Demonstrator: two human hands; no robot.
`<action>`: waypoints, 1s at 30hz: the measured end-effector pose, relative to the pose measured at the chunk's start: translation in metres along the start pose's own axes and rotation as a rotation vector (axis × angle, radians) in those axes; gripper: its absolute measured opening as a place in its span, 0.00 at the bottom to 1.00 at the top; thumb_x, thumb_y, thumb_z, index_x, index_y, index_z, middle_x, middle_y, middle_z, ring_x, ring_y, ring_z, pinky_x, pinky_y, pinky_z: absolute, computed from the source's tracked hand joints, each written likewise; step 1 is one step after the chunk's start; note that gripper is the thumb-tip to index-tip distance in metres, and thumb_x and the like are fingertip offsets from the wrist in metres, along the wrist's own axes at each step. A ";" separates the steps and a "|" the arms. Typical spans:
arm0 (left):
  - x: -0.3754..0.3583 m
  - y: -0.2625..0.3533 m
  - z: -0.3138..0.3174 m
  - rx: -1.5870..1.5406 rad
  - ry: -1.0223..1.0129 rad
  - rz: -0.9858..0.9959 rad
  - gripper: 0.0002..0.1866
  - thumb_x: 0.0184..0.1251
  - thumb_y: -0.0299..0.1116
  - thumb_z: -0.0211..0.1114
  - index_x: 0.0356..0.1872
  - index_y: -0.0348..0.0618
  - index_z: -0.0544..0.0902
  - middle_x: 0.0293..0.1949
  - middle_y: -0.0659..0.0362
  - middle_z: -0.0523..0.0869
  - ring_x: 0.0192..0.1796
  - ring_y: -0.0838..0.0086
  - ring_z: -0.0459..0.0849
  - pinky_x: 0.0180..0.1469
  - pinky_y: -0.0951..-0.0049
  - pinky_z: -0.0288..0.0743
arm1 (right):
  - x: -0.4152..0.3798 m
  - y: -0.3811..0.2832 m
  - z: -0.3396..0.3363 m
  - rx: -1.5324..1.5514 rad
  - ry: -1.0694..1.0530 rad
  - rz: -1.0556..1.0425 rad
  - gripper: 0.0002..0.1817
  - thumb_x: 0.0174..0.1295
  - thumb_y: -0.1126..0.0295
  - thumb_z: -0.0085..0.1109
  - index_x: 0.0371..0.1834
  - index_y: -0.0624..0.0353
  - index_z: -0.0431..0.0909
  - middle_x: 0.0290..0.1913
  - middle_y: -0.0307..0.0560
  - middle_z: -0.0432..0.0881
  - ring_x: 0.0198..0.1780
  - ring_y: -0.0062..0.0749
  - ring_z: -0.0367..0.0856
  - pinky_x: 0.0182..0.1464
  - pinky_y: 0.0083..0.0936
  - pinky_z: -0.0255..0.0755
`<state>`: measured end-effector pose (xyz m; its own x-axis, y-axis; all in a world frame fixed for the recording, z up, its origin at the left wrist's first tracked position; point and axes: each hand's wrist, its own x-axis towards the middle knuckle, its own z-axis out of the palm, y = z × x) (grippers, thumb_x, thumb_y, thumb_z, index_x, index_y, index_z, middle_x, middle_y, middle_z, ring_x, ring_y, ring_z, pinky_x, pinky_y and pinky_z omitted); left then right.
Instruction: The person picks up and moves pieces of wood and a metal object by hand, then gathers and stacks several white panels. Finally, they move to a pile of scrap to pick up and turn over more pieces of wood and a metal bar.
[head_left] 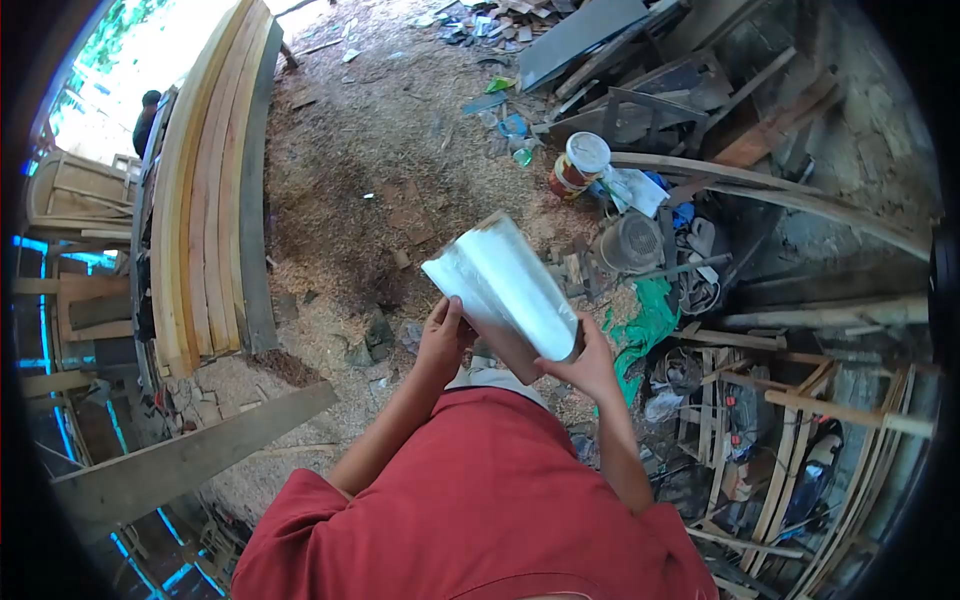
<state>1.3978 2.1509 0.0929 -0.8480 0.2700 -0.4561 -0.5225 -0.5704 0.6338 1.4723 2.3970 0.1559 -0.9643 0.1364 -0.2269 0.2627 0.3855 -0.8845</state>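
Note:
A shiny, translucent roll of plastic film [508, 285] is held tilted in front of my waist, between both hands. Its far end points up and forward, and a loose flap of film spreads to the left. My left hand [443, 342] grips the lower left edge of the flap, thumb on top. Around the near right end of the roll, my right hand [582, 366] is closed, with its thumb at the bottom edge. The fingers under the film are partly hidden.
Long stacked planks [215, 190] stand at the left, and a single board [200, 455] juts in below them. To the right are a paint bucket [578, 165], a grey motor-like machine [628, 243], a green sheet [643, 335] and scrap wood. Wood shavings cover the ground [350, 160].

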 end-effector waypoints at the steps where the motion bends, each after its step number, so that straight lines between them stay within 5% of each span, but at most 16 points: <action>1: 0.013 0.007 0.000 0.003 0.030 0.040 0.18 0.81 0.45 0.55 0.59 0.43 0.75 0.49 0.59 0.84 0.51 0.69 0.86 0.52 0.63 0.83 | 0.017 -0.008 -0.005 0.050 0.027 0.012 0.47 0.36 0.61 0.87 0.62 0.62 0.71 0.53 0.52 0.82 0.56 0.37 0.82 0.58 0.34 0.74; 3: 0.039 0.030 -0.015 0.049 0.082 0.147 0.17 0.81 0.45 0.55 0.54 0.42 0.77 0.46 0.58 0.86 0.42 0.73 0.87 0.44 0.68 0.84 | 0.050 -0.015 -0.013 0.035 0.003 0.009 0.47 0.37 0.62 0.88 0.62 0.61 0.70 0.54 0.51 0.82 0.56 0.35 0.81 0.59 0.33 0.74; 7: 0.077 0.101 -0.063 -0.008 0.268 0.312 0.20 0.83 0.47 0.51 0.56 0.40 0.77 0.48 0.56 0.86 0.48 0.71 0.86 0.50 0.67 0.81 | 0.120 -0.048 -0.019 0.037 -0.041 0.076 0.45 0.37 0.60 0.89 0.59 0.60 0.70 0.52 0.49 0.82 0.51 0.34 0.83 0.54 0.31 0.77; 9: 0.085 0.138 -0.097 -0.036 0.385 0.343 0.22 0.83 0.48 0.49 0.59 0.40 0.74 0.52 0.56 0.84 0.51 0.70 0.85 0.54 0.66 0.80 | 0.156 -0.064 -0.017 0.209 -0.134 0.141 0.45 0.38 0.63 0.88 0.59 0.60 0.68 0.49 0.45 0.81 0.46 0.31 0.82 0.34 0.29 0.82; 13: 0.120 0.204 -0.153 -0.241 0.582 0.449 0.27 0.83 0.53 0.43 0.67 0.44 0.70 0.61 0.56 0.81 0.62 0.63 0.80 0.64 0.60 0.75 | 0.239 -0.041 0.005 0.224 -0.039 -0.072 0.42 0.42 0.55 0.87 0.56 0.62 0.72 0.47 0.44 0.82 0.44 0.25 0.81 0.48 0.25 0.77; 17: 0.186 0.253 -0.176 -0.421 0.717 0.496 0.27 0.83 0.55 0.40 0.69 0.49 0.70 0.65 0.56 0.80 0.65 0.62 0.78 0.69 0.56 0.71 | 0.337 -0.034 0.029 0.302 -0.030 -0.052 0.38 0.47 0.51 0.84 0.53 0.63 0.74 0.46 0.43 0.83 0.44 0.22 0.81 0.48 0.22 0.76; 19: 0.237 0.267 -0.200 -0.537 0.785 0.471 0.27 0.83 0.55 0.40 0.68 0.51 0.72 0.66 0.56 0.79 0.67 0.60 0.77 0.71 0.51 0.69 | 0.389 -0.034 0.040 0.346 -0.022 0.134 0.35 0.52 0.48 0.80 0.51 0.64 0.75 0.43 0.41 0.84 0.43 0.21 0.80 0.48 0.21 0.75; 23: 0.352 0.322 -0.217 -0.612 0.812 0.301 0.25 0.80 0.52 0.49 0.68 0.49 0.74 0.65 0.56 0.80 0.67 0.58 0.77 0.71 0.48 0.68 | 0.494 -0.053 0.049 0.262 0.028 0.210 0.28 0.62 0.50 0.73 0.49 0.64 0.76 0.40 0.41 0.84 0.41 0.20 0.79 0.45 0.20 0.75; 27: 0.459 0.408 -0.193 -0.612 0.554 0.362 0.23 0.78 0.48 0.52 0.65 0.47 0.76 0.64 0.55 0.81 0.66 0.58 0.79 0.70 0.50 0.69 | 0.597 -0.092 0.040 0.114 0.115 0.141 0.24 0.69 0.51 0.66 0.47 0.65 0.76 0.40 0.42 0.84 0.41 0.21 0.78 0.47 0.23 0.73; 30: 0.531 0.474 -0.175 -0.597 0.588 0.392 0.19 0.72 0.38 0.60 0.60 0.43 0.77 0.60 0.54 0.84 0.62 0.62 0.82 0.68 0.55 0.72 | 0.660 -0.124 0.025 0.128 0.177 0.149 0.22 0.71 0.53 0.64 0.48 0.66 0.76 0.41 0.43 0.83 0.43 0.23 0.77 0.50 0.23 0.71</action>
<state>0.7153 1.8887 0.0415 -0.6879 -0.3710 -0.6238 0.0637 -0.8870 0.4573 0.8029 2.4159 0.1057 -0.8917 0.3447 -0.2934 0.3837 0.2318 -0.8939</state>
